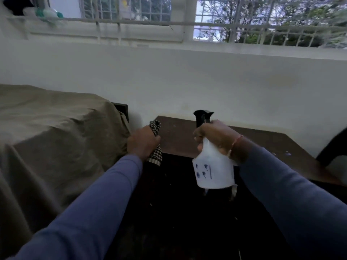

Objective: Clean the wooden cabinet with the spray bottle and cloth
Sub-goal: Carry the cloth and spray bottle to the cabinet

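A dark wooden cabinet [262, 145] stands against the white wall, its brown top speckled with pale spots and its dark front facing me. My right hand [217, 137] grips the neck of a white spray bottle [214, 169] with a black nozzle, held upright above the cabinet's front edge. My left hand [143, 142] holds a black-and-white checked cloth [155, 141] bunched in its fist, at the cabinet's left corner. The cloth hangs out above and below the fist.
A bulky object under a tan cover [56, 137] stands close on the left, with a dark frame [122, 108] behind it. A dark chair edge [334, 147] shows at the right. Barred windows [244, 21] run above the white wall.
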A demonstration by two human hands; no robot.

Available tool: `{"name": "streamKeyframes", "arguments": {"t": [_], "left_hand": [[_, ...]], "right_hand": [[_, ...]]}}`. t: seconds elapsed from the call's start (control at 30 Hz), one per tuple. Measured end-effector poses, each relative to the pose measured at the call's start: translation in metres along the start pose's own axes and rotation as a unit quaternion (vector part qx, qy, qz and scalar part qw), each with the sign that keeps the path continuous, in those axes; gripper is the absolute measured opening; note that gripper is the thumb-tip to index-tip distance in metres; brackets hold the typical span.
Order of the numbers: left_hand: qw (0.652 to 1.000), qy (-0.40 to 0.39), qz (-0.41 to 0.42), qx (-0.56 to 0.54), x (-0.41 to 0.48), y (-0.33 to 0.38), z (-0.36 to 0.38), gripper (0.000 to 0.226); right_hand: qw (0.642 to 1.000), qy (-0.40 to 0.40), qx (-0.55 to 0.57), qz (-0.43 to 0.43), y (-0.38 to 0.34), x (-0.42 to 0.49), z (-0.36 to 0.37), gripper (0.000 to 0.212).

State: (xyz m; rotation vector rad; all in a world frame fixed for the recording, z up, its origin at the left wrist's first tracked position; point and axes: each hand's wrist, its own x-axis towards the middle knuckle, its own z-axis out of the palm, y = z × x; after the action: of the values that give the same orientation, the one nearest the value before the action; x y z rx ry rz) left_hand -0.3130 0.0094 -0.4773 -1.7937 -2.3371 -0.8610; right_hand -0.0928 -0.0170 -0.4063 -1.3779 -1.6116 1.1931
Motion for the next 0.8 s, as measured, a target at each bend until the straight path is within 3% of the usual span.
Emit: {"name": "streamKeyframes", "arguments": {"t": [0.07, 0.23, 0.37, 0.57, 0.8], "left_hand": [[1.0, 0.006, 0.018, 0.008, -0.002, 0.0, -0.003, 0.04], [0.988, 0.073, 0.132, 0.037, -0.014, 0.026, -0.015, 0.047], [0.984, 0.045, 0.171, -0.013, -0.034, 0.082, -0.014, 0.05], [0.987, -0.04, 0.154, -0.022, -0.061, 0.131, 0.024, 0.044], [0.99, -0.03, 0.14, -0.012, -0.059, 0.127, 0.035, 0.049]], "right_hand": [[1.0, 0.011, -0.008, 0.014, 0.032, -0.036, -0.022, 0.006], [0.995, 0.046, -0.059, 0.062, 0.082, -0.098, -0.07, 0.015], [0.994, 0.064, -0.062, 0.065, 0.087, -0.105, -0.075, 0.015], [0.994, 0.086, -0.053, 0.045, 0.063, -0.078, -0.076, 0.006], [0.994, 0.107, -0.012, 0.006, -0.003, -0.027, -0.085, 0.01]]}}
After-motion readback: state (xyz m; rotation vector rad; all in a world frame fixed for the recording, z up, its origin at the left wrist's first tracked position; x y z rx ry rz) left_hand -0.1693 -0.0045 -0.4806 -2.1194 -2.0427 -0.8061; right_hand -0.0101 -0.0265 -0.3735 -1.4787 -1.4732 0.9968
